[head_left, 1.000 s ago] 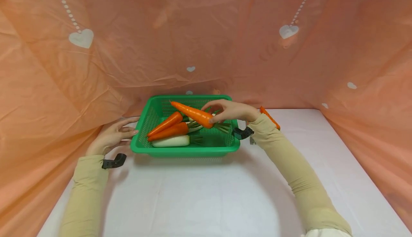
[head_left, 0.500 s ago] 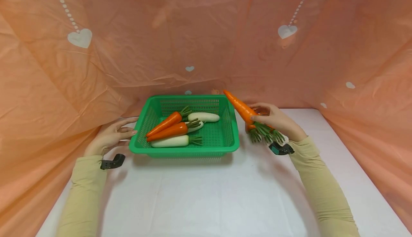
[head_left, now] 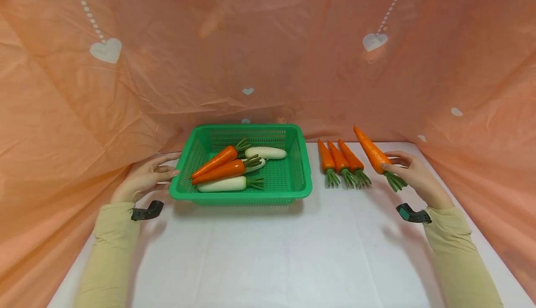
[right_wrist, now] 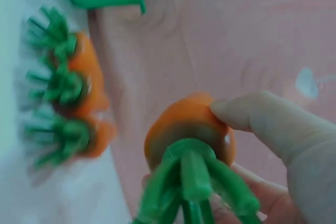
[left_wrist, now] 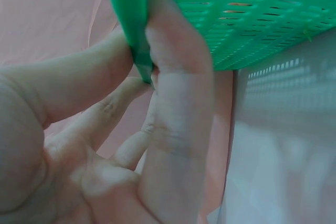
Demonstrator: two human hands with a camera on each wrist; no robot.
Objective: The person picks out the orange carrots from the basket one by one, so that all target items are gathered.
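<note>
My right hand [head_left: 412, 173] grips a carrot [head_left: 372, 151] near its leafy end, above the table to the right of three other carrots [head_left: 339, 159]. In the right wrist view the carrot's orange top [right_wrist: 181, 121] and green stalks face the camera, with the thumb on its side. My left hand [head_left: 144, 177] pinches the left rim of a green plastic basket [head_left: 247, 195]; the left wrist view has fingers on both sides of the rim [left_wrist: 137, 40]. Inside the basket lie two carrots [head_left: 219, 171] across several white radishes [head_left: 222, 184].
A white cloth covers the table [head_left: 259, 257]. Behind it and along both sides hangs a pink-orange sheet [head_left: 268, 56] with white hearts. The three laid-out carrots sit side by side, tips toward the back, just right of the basket.
My right hand has lifted the carrot out over the basket and carried it right, past the three carrots on the table. The left hand and basket have stayed in place.
</note>
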